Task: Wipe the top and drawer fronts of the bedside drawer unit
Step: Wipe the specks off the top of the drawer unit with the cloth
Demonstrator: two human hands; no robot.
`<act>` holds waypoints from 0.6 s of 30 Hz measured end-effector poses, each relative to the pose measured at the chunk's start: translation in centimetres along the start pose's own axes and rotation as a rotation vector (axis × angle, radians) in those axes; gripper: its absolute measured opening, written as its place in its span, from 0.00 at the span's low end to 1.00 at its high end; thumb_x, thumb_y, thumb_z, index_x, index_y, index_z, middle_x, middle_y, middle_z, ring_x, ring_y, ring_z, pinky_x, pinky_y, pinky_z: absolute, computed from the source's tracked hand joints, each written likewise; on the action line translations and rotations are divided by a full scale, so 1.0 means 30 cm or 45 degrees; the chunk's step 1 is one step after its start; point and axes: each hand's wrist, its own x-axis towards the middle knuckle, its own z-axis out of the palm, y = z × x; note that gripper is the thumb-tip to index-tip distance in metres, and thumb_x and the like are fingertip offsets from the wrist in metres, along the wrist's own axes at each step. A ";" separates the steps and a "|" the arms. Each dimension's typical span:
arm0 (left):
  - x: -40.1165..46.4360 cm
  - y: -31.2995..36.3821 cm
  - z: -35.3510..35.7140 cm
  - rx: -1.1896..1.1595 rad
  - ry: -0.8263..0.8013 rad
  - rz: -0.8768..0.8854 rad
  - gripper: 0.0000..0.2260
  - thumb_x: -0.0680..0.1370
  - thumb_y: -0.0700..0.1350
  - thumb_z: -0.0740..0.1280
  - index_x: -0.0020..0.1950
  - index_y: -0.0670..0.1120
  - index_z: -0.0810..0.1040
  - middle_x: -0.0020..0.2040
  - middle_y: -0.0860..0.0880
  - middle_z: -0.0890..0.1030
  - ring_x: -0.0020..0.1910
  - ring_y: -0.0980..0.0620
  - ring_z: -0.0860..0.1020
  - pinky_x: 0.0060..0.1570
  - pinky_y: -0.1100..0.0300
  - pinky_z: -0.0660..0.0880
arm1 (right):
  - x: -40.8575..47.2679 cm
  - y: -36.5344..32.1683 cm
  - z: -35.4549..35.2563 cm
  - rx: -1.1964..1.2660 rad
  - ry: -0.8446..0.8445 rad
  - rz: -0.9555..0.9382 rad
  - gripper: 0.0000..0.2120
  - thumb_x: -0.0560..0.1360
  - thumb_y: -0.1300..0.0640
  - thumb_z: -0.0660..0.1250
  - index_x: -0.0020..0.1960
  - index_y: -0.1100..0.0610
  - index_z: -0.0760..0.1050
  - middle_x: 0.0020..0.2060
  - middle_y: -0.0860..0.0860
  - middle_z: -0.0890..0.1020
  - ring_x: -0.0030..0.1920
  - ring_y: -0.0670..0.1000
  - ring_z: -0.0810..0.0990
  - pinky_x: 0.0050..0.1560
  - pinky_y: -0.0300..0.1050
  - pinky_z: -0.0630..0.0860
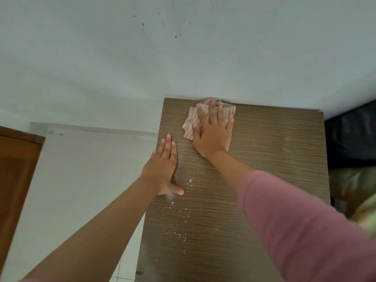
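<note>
The drawer unit's brown wood-grain top (274, 151) fills the lower right of the head view, seen from above; its drawer fronts are hidden. A crumpled white cloth with red stripes (190, 124) lies at the top's far edge against the wall. My right hand (213, 133) presses flat on the cloth, fingers spread over it. My left hand (164, 165) rests flat on the top's left edge, fingers straight, thumb out. White crumbs and dust (179, 222) speckle the top between my forearms.
A pale wall (183, 47) with small dark marks stands right behind the unit. A brown wooden door or panel (16, 169) is at far left, with white floor tiles (81, 180) between. Dark and green bedding (354, 159) lies to the right.
</note>
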 end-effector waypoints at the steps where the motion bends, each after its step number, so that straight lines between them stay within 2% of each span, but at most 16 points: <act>1: -0.001 0.000 0.001 0.000 0.001 0.001 0.62 0.63 0.64 0.73 0.72 0.40 0.28 0.70 0.43 0.23 0.71 0.46 0.28 0.68 0.54 0.36 | 0.002 -0.002 0.000 -0.017 -0.007 -0.044 0.27 0.79 0.42 0.45 0.76 0.42 0.41 0.77 0.50 0.41 0.76 0.54 0.36 0.72 0.58 0.34; 8: -0.017 -0.004 0.013 -0.035 0.056 0.007 0.61 0.64 0.64 0.72 0.73 0.41 0.30 0.72 0.44 0.26 0.73 0.47 0.30 0.70 0.54 0.37 | 0.046 -0.002 -0.026 -0.149 -0.098 -0.363 0.25 0.80 0.42 0.44 0.76 0.40 0.43 0.77 0.48 0.41 0.76 0.53 0.37 0.72 0.57 0.34; 14: -0.143 -0.033 0.115 -0.173 0.155 0.098 0.49 0.73 0.65 0.62 0.74 0.42 0.33 0.73 0.46 0.29 0.74 0.48 0.33 0.73 0.51 0.42 | -0.004 0.012 -0.024 -0.153 -0.153 -0.442 0.24 0.80 0.41 0.45 0.75 0.37 0.44 0.77 0.46 0.41 0.76 0.51 0.37 0.71 0.56 0.33; 18: -0.269 -0.058 0.198 -0.222 0.153 0.134 0.49 0.72 0.67 0.61 0.73 0.44 0.31 0.73 0.48 0.28 0.73 0.51 0.31 0.72 0.53 0.40 | -0.097 0.007 0.008 -0.125 -0.133 -0.437 0.24 0.80 0.40 0.44 0.75 0.37 0.46 0.77 0.45 0.42 0.77 0.51 0.38 0.71 0.57 0.34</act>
